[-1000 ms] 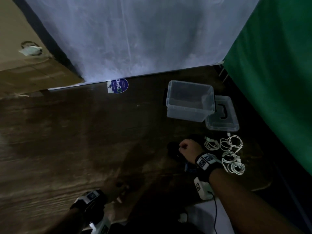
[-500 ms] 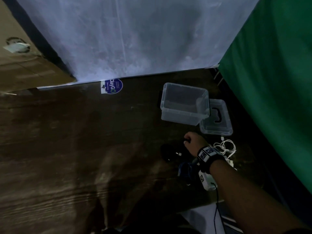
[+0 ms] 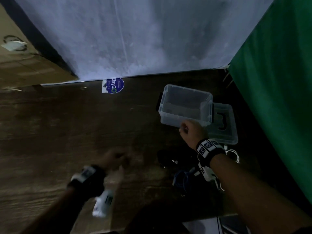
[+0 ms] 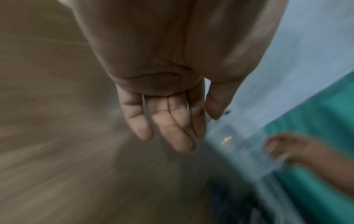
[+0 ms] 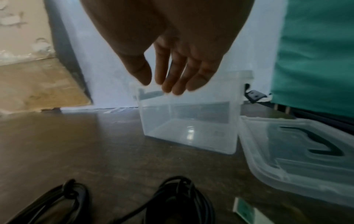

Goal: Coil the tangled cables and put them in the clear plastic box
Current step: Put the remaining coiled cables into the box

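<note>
The clear plastic box [image 3: 185, 105] stands open and empty at the table's back right, with its lid [image 3: 222, 124] lying beside it. My right hand [image 3: 190, 130] hovers just before the box's near wall. In the right wrist view this hand [image 5: 161, 86] has relaxed, nearly straight fingers and holds nothing. Black cable bundles [image 3: 170, 159] [image 5: 176, 197] lie on the table below it. A blue cable [image 3: 184, 178] and white cables [image 3: 234, 154] lie near my right forearm. My left hand [image 3: 114, 159] is blurred over the table's middle, and its fingers [image 4: 172, 128] are straight and empty.
A green curtain [image 3: 278, 98] hangs close on the right, and a white backdrop [image 3: 143, 39] stands behind the dark wooden table [image 3: 67, 132]. A round blue sticker [image 3: 113, 85] sits at the table's far edge. Cardboard [image 3: 25, 65] leans at the far left.
My right hand has moved up from the black cables to the box's near wall. The left hand, out of view half a second ago, has swung in over the table.
</note>
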